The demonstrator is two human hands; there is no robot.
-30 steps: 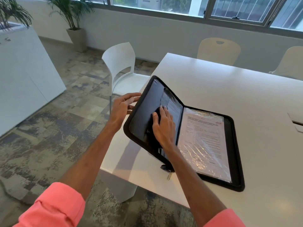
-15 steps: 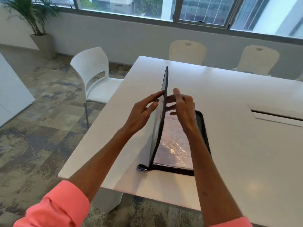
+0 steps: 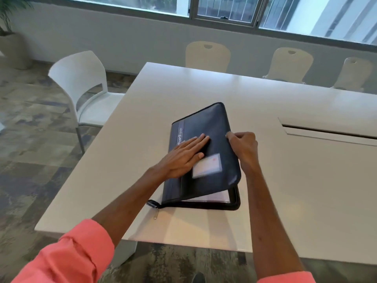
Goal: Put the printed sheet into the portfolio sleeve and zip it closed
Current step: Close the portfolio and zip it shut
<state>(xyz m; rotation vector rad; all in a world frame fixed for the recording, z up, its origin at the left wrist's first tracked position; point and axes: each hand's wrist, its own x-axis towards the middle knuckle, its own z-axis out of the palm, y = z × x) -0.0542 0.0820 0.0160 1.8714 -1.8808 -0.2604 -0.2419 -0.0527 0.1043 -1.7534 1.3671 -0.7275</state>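
Observation:
The dark portfolio (image 3: 210,123) lies on the white table (image 3: 285,180), its front cover folded down almost flat, with a gap left at the near right corner. Through that gap the printed sheet (image 3: 212,198) shows inside its clear sleeve. My left hand (image 3: 183,156) lies flat on the cover with straight fingers, beside a clear card pocket (image 3: 207,165). My right hand (image 3: 242,148) grips the cover's right edge with curled fingers. The zipper is unzipped; its pull (image 3: 153,204) with a small metal tab lies at the near left corner.
A white chair (image 3: 81,88) stands at the table's left side, and three cream chairs (image 3: 208,56) line the far side. A cable slot (image 3: 326,129) is cut into the tabletop to the right. A potted plant (image 3: 10,37) stands far left.
The cover, open a second ago and upright half a second ago, has swung down onto the sheet. My left hand moved from behind the cover onto its top; my right hand shifted to its right edge.

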